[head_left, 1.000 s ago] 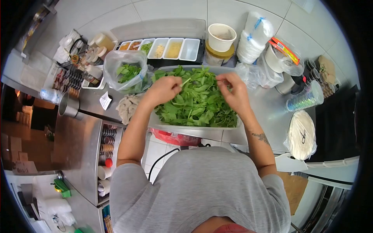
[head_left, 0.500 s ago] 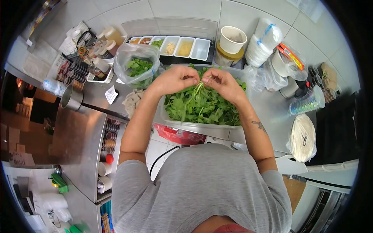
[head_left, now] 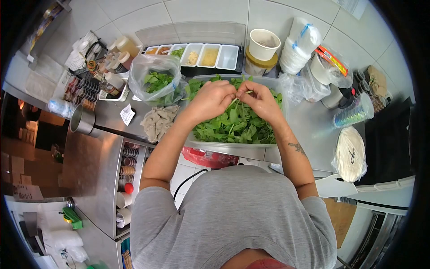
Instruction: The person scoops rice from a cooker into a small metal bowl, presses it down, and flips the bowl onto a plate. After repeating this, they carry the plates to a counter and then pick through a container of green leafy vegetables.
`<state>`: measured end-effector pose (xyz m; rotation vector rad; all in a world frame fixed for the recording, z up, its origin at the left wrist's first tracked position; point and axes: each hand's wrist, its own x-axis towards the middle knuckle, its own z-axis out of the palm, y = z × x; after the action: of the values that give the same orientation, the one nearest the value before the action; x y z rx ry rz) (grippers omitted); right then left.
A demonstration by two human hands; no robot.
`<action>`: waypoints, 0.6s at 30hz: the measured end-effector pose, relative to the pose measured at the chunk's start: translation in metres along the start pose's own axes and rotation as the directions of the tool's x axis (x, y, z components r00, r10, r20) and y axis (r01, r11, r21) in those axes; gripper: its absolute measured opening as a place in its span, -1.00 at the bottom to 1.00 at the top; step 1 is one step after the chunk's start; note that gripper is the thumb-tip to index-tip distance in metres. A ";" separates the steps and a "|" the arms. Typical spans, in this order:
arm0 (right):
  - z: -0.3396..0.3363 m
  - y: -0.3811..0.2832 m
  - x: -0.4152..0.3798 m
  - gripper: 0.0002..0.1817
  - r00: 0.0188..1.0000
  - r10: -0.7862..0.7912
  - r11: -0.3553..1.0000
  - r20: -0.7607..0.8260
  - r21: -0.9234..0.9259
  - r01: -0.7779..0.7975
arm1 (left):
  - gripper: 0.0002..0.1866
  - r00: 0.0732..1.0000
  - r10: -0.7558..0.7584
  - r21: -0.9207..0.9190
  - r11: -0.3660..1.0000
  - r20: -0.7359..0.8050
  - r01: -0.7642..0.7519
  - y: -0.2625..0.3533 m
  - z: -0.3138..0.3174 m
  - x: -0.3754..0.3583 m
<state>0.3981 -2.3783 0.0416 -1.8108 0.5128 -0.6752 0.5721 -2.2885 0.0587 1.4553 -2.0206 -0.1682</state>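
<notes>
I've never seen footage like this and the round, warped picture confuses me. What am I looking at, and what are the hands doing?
There is no machine here. A person wears a camera on the head; it looks down with a very wide lens, which bends the edges. The grey shirt at the bottom is the person's own.

Both hands meet over a clear tub full of green leaves. The left hand and right hand pinch one thin sprig between them.

On the steel counter: a plastic bag with more leaves, a grey cloth, a row of small white trays, a paper cup and stacked lids in bags.
</notes>
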 end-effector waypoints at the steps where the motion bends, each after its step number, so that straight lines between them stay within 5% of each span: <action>1: 0.000 -0.002 -0.001 -0.85 1.000 0.002 1.000 -0.001 0.004 -0.002 | -0.88 0.999 0.041 0.047 0.998 -0.025 -0.040 0.001 0.001 0.001; 5: 0.007 -0.005 -0.003 -0.86 0.998 -0.017 0.994 -0.059 0.103 0.023 | -0.88 0.953 -0.176 -0.124 0.981 -0.248 0.149 -0.003 0.010 0.004; 7: 0.009 -0.003 -0.006 -0.86 0.995 0.019 0.976 -0.095 0.216 0.002 | -0.86 0.805 -0.401 -0.224 0.916 -0.437 0.334 -0.009 0.004 0.009; 8: 0.007 -0.001 -0.008 -0.85 0.993 0.062 0.959 -0.099 0.281 -0.032 | -0.83 0.732 -0.545 -0.493 0.807 -0.409 0.325 -0.013 -0.006 0.007; 10: 0.001 0.006 -0.007 -0.84 0.984 0.124 0.930 -0.130 0.361 -0.069 | -0.84 0.731 -0.517 -0.649 0.749 -0.445 0.134 -0.030 -0.021 0.001; 13: 0.000 0.019 -0.008 -0.82 0.962 0.189 0.917 -0.197 0.386 -0.101 | -0.85 0.756 -0.507 -0.591 0.781 -0.413 0.202 -0.012 -0.037 -0.010; 16: 0.008 0.019 -0.008 -0.81 0.939 0.229 0.920 -0.257 0.372 -0.123 | -0.87 0.844 -0.465 -0.475 0.826 -0.269 0.304 0.024 -0.030 -0.013; 18: 0.016 0.014 -0.007 -0.81 0.924 0.239 0.921 -0.298 0.372 -0.119 | -0.89 0.926 -0.248 -0.201 0.960 -0.285 0.195 0.033 -0.005 -0.012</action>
<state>0.4030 -2.3670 0.0229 -1.3005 0.7316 -0.8931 0.5503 -2.2639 0.0721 1.4970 -1.5516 -0.1895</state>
